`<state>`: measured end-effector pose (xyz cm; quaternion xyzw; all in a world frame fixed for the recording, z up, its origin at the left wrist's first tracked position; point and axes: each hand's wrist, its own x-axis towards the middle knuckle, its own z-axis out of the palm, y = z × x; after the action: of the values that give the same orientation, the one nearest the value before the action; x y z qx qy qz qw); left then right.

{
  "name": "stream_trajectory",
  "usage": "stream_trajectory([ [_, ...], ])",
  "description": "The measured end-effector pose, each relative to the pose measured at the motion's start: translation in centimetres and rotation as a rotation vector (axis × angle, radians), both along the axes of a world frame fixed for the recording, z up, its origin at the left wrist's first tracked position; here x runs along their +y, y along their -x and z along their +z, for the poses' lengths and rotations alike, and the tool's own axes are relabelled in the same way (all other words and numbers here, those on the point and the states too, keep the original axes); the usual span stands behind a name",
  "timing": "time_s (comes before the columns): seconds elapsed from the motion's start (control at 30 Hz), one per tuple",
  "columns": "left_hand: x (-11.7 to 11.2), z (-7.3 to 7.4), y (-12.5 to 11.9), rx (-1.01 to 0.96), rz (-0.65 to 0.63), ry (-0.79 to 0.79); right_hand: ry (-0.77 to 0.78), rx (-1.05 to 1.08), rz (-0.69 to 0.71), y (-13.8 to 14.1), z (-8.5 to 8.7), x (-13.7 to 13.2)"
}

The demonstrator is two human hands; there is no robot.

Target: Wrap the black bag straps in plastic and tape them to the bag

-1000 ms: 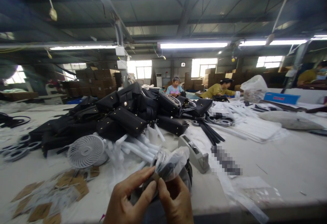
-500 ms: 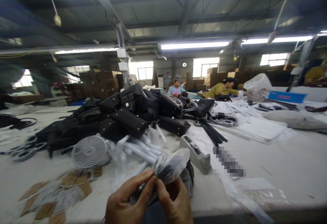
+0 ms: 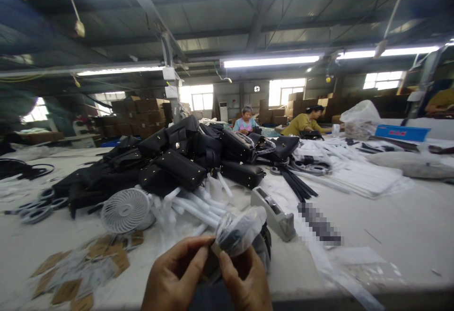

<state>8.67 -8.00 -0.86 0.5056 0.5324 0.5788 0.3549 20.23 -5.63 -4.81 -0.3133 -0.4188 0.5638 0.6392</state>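
Observation:
My left hand [image 3: 179,271] and my right hand [image 3: 244,278] are close together at the table's front edge, both closed in a pinch. Between their fingertips shows a narrow tan edge of a small brown card [image 3: 215,248], mostly hidden by the fingers. Just beyond the fingers, a handle wrapped in clear plastic [image 3: 243,230] bulges upward. It belongs to a black bag [image 3: 265,242], partly covered and standing behind my right hand. Brown cards in clear sachets [image 3: 67,291] lie scattered to the left of my hands.
A grey tape dispenser [image 3: 273,214] stands right of the wrapped handle. A white fan [image 3: 126,211] sits to the left. Behind are a heap of black bags [image 3: 180,167] and white tubes [image 3: 195,209]. Black straps [image 3: 298,183] lie to the right. Two people work across the table.
The hands have spread slightly apart, and more of the tan card's edge shows between the fingertips. The view has shifted a little.

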Motion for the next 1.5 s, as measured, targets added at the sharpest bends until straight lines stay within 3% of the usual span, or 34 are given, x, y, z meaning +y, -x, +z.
stream_trajectory([
  [0.3, 0.3, -0.1, -0.5, -0.119, 0.011, -0.001, -0.014, -0.022, -0.025, -0.1, 0.2, 0.1],
  [0.47, 0.6, -0.2, 0.0, -0.053, -0.030, 0.005, -0.010, -0.047, 0.003, -0.2, -0.1, 0.1],
  [0.63, 0.5, -0.8, 0.6, 0.205, 0.040, -0.141, -0.002, -0.028, 0.021, -0.2, -0.3, 0.1],
  [0.77, 0.4, -1.8, 1.1, 0.539, 0.147, -0.463, 0.008, -0.050, 0.003, -0.1, -0.5, 0.1],
  [0.87, 0.2, -2.0, 1.5, 0.791, 0.157, -0.703, 0.005, -0.067, -0.009, -0.2, -0.6, 0.1],
  [0.97, 0.2, -2.0, 1.8, 0.962, 0.129, -0.847, 0.003, -0.079, -0.019, -0.2, -0.6, 0.1],
  [1.27, 0.6, -3.5, 2.6, 1.283, 0.065, -0.972, 0.057, -0.012, -0.019, -0.4, 0.2, 0.1],
  [1.5, 1.2, -2.4, 3.6, 1.341, -0.067, -1.043, 0.076, 0.017, 0.096, -1.0, -0.6, 0.5],
])
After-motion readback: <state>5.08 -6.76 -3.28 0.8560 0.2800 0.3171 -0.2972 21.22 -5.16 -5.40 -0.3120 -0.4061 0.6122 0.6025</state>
